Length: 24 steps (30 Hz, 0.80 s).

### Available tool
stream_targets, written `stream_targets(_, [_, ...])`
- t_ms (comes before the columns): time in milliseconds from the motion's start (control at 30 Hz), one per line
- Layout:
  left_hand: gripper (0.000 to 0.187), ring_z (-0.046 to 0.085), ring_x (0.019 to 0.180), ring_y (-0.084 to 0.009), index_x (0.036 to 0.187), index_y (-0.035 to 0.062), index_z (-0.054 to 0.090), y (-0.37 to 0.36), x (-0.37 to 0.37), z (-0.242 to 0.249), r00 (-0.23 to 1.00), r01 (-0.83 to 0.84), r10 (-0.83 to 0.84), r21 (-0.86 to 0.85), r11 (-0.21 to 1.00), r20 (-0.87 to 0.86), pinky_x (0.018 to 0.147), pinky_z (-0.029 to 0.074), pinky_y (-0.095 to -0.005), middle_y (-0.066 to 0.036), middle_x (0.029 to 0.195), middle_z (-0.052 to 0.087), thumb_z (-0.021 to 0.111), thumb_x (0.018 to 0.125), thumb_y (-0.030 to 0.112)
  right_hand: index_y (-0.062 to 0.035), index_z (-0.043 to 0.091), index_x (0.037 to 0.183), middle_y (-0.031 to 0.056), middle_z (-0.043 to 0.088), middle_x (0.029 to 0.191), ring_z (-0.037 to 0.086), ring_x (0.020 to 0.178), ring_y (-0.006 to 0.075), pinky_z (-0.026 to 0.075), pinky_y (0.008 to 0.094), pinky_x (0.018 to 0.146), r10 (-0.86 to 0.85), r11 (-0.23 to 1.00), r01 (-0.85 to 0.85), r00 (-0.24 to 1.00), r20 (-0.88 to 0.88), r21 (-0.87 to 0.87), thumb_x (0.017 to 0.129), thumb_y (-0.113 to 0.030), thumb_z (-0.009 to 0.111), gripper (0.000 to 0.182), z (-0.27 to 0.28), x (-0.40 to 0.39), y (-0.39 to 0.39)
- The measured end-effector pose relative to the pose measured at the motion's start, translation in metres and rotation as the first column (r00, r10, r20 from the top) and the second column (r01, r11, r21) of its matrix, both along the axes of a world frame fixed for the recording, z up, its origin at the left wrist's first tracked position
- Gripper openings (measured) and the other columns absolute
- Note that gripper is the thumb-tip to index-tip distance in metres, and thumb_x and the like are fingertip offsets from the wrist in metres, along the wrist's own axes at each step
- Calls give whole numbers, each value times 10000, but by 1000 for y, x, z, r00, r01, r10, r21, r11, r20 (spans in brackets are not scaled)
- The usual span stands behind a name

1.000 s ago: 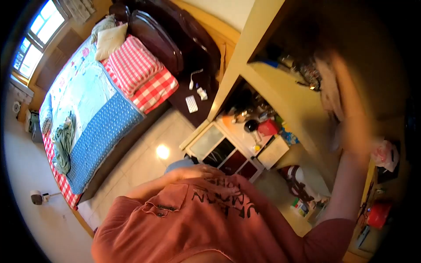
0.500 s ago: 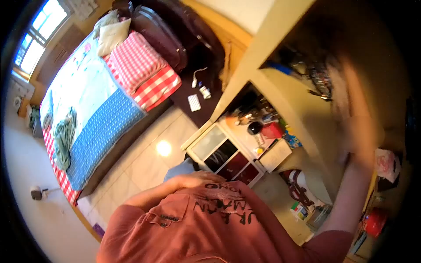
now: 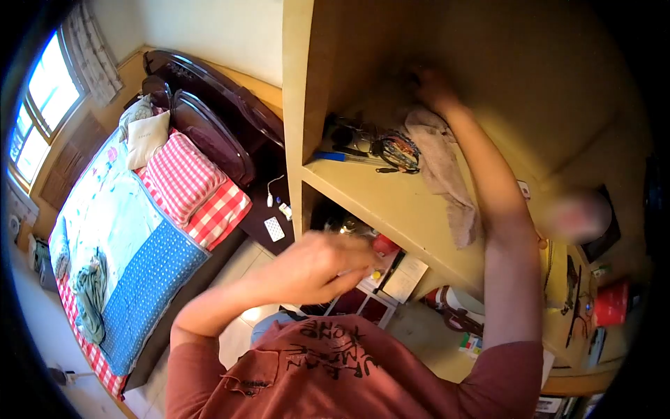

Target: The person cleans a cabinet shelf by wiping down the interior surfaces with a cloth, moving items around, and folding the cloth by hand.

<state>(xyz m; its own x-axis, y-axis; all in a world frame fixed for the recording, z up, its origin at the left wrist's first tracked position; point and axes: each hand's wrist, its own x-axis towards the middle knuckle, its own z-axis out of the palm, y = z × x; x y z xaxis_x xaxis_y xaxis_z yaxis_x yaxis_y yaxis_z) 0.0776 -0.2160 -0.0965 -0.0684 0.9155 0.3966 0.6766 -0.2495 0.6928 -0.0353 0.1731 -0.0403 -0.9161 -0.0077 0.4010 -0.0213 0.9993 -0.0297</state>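
My right hand [image 3: 434, 89] reaches deep into the shelf at its back wall. Its fingers are in dark shadow, so their grip cannot be made out. A greyish-pink cloth [image 3: 441, 174] lies on the shelf board [image 3: 391, 199], just below that hand and beside the forearm. A bundle of cables [image 3: 398, 152] sits to the cloth's left, with a blue pen-like object [image 3: 329, 156] further left. My left hand [image 3: 324, 269] is raised before my chest, in the air in front of the lower shelf. Its fingers are loosely bent, slightly blurred, and nothing shows in them.
An upright cabinet panel [image 3: 296, 84] stands left of the shelf. Below the board are a red item [image 3: 384, 244] and a pale box [image 3: 405, 278]. A red container [image 3: 611, 304] stands at the right. Beyond the panel is a bed with a blue patterned cover [image 3: 157, 286].
My right hand has moved from near the cables to the shelf's back. My left hand has lifted off my shirt. The view has turned towards the shelf, and the cloth now shows clearly.
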Motion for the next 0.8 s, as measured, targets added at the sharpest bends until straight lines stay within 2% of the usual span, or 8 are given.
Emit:
stream_targets(133, [165,647,826,-352,1018,6,687,61,-18,46,984,-52,104,327,944,-143,715,529,-448,-174,910,644,612,881,58,-62,650,1282,230,664,1234,639,1126,408,497,493,1001,-24,1000,23,997,73,19,933,-91,544,365,1,-6,10])
stream_targets(233, [175,637,884,-352,1017,4,693,95,-33,59,901,-172,284,334,927,-326,751,518,-453,-173,949,644,638,869,80,-54,632,1306,240,631,1295,609,1189,404,467,480,1055,20,999,-21,999,45,24,944,-59,505,383,-2,-6,13])
stream_targets(300, [257,618,1026,-360,1095,-2,682,115,-44,49,808,-234,414,417,878,-419,867,501,-455,-172,1074,650,665,864,109,-57,666,1173,250,676,1131,637,1082,424,509,463,943,73,997,-71,997,-30,41,874,-72,556,319,-1,-7,12])
stream_targets(400, [363,573,1152,-371,1203,-1,647,125,-49,36,845,-213,374,401,891,-382,976,459,-461,-176,1209,626,678,867,132,-51,601,1343,242,584,1370,560,1260,411,422,464,1108,-33,997,24,990,134,69,1004,-90,415,389,4,-5,0])
stream_targets(533, [508,537,1221,-379,1333,-18,553,127,-45,29,823,-230,346,292,928,-450,1015,439,-461,-212,1312,571,681,885,186,-46,589,1355,231,586,1377,566,1260,395,425,464,1104,-27,986,2,989,144,169,1023,-123,394,392,-14,-33,14])
stream_targets(600, [527,527,1240,-383,1348,-30,532,125,-44,28,824,-225,330,269,936,-460,1027,429,-462,-222,1317,566,673,894,198,-51,595,1352,225,592,1373,572,1254,390,432,463,1099,52,997,-48,996,-74,55,1022,-128,403,390,-65,-78,59])
stream_targets(733, [485,522,1245,-392,1333,-35,539,125,-47,23,830,-202,342,335,920,-441,1053,413,-468,-233,1320,559,640,914,187,-52,597,1351,222,599,1365,572,1252,395,429,462,1105,9,1000,-8,987,160,-7,1036,-144,383,392,-1,-15,-1])
stream_targets(800, [478,521,1244,-394,1333,-38,538,128,-45,22,813,-210,371,368,906,-450,1063,408,-470,-238,1320,556,627,923,192,-55,604,1346,209,608,1360,576,1251,388,432,458,1104,65,994,-75,990,124,77,1030,-143,411,381,3,-9,3])
